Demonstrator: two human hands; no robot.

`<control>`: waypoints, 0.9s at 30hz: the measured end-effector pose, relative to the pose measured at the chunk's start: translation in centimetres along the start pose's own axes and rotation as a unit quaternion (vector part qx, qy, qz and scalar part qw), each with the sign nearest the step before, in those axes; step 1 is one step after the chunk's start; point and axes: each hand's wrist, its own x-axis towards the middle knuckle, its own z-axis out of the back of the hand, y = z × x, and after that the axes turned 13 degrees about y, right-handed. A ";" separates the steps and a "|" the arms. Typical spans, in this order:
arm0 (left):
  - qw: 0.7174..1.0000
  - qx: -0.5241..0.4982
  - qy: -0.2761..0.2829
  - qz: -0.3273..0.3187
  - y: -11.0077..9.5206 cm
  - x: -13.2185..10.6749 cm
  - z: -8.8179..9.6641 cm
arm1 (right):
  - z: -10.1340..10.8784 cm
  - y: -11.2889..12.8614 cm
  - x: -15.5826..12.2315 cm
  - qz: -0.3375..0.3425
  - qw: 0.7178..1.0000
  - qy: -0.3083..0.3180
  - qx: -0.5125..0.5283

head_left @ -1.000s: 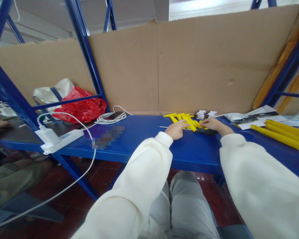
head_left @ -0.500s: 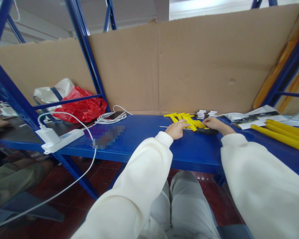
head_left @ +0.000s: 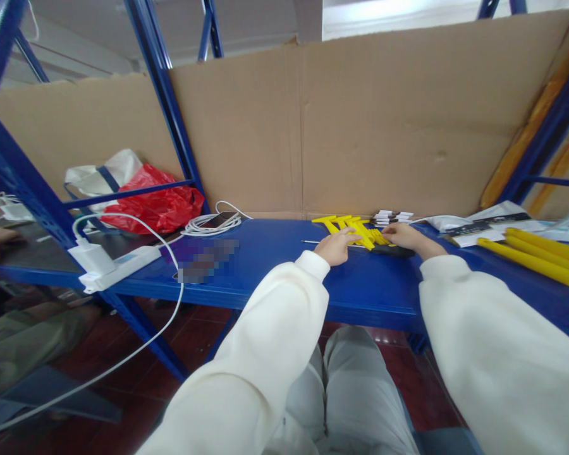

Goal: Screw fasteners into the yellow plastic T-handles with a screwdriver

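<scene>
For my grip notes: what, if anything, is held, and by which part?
Cannot tell: the left hand and right hand are at the yellow pieces; any grip is unclear.

Blue tabletop [head_left: 265, 253], yellow pieces [head_left: 359, 228], coiled white cable [head_left: 195, 229]

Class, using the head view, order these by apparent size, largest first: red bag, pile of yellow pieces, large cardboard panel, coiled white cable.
1. Large cardboard panel
2. Red bag
Unranked: pile of yellow pieces and coiled white cable; the left hand partly covers the pile, so it's unsure.
</scene>
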 end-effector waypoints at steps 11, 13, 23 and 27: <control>0.998 -0.026 -0.060 0.008 0.3 0.1 0.0 | -1.5 4.6 -2.0 0.129 0.937 0.005 0.324; 0.996 -0.034 -0.081 -0.007 0.6 0.4 -0.2 | -1.7 5.3 -2.8 0.143 0.921 0.058 0.358; 0.996 -0.051 -0.080 0.000 1.2 1.0 -1.0 | -2.0 6.7 -3.8 0.128 0.868 0.074 0.474; 0.997 -0.053 -0.053 -0.013 1.2 0.8 -1.2 | -1.6 6.7 -3.3 0.097 0.824 -0.027 0.558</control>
